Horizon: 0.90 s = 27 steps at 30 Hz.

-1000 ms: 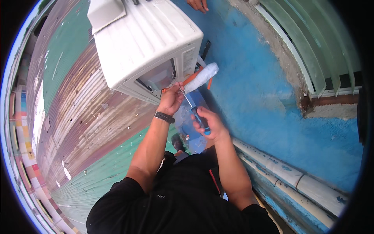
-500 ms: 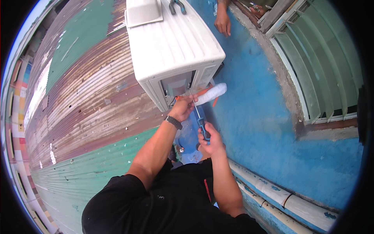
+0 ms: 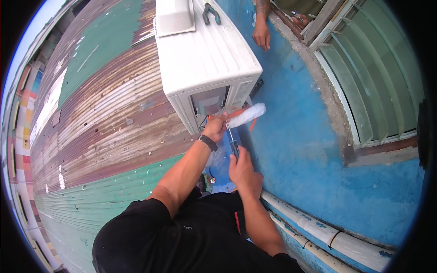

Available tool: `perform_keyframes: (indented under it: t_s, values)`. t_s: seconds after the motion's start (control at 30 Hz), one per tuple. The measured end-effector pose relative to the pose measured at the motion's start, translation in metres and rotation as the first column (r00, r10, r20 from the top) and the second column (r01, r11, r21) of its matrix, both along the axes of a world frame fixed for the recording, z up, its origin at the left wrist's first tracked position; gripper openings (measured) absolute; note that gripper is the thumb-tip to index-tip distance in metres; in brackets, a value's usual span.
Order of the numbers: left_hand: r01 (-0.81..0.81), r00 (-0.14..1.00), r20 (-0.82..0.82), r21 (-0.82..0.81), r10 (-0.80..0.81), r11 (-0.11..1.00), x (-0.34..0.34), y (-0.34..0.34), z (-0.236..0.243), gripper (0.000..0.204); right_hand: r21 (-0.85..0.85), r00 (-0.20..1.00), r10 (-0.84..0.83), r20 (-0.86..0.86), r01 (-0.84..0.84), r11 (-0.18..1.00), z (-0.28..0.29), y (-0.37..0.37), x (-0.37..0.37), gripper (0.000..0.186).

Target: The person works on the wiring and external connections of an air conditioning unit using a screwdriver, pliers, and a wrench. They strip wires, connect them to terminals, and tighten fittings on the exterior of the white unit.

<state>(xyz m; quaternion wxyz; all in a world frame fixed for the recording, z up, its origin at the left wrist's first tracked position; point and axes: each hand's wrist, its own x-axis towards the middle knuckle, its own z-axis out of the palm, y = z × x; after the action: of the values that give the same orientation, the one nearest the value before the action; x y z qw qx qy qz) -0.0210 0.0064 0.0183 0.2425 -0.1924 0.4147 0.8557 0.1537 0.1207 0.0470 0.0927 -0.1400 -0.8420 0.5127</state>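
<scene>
Screwdriver [image 3: 235, 148] in the right hand [image 3: 242, 167], at the end of a white unit [image 3: 209, 61]

A black shirt [image 3: 168, 241] fills the bottom of the frame, with both forearms reaching up from it. Just below the centre, the right hand's fingers are curled round the screwdriver's handle, its shaft slanting up and left. The left hand [image 3: 216, 126], a dark watch [image 3: 208, 142] on its wrist, is at the shaft's upper end — fingers drawn in, though whether they grip anything I cannot tell.

Beside that hand a white-wrapped roll [image 3: 249, 115] sticks out to the right. The unit stands at upper centre, an opening [image 3: 210, 101] in its near end. Its ribbed white top carries pliers [image 3: 211, 14] and, left of them, a pale cover [image 3: 175, 17].

Painted pipes [image 3: 314, 223], patchy and flaking, run along the lower right under a rough blue wall [image 3: 300, 123]. A louvred window [image 3: 375, 82] is set into that wall at upper right — another person's hand [image 3: 261, 34] hangs against the paint left of it. Corrugated roofing [image 3: 109, 118], rust-brown between green stretches, spreads across the left.
</scene>
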Motion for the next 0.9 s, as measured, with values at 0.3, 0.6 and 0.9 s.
perform_keyframes:
  t_s: [0.3, 0.6, 0.9]
  values:
    - [0.015, 0.999, -0.031, -0.019, -0.016, 1.0, 0.003, -0.005, -0.001, 0.017, -0.968, 0.937, 0.254, 0.239, 0.251, -0.018, 0.016, 0.028, -0.01, 0.021]
    - [0.01, 0.999, 0.049, 0.054, -0.013, 0.998, 0.032, -0.039, -0.038, 0.02, -0.954, 0.928, 0.224, 0.298, 0.295, 0.048, 0.009, 0.031, -0.017, 0.019]
    - [0.102, 0.993, 0.055, 0.088, -0.108, 0.991, 0.057, -0.101, -0.044, 0.026, -0.954, 0.945, 0.248, 0.214, 0.148, 0.26, 0.009, 0.035, -0.02, 0.02]
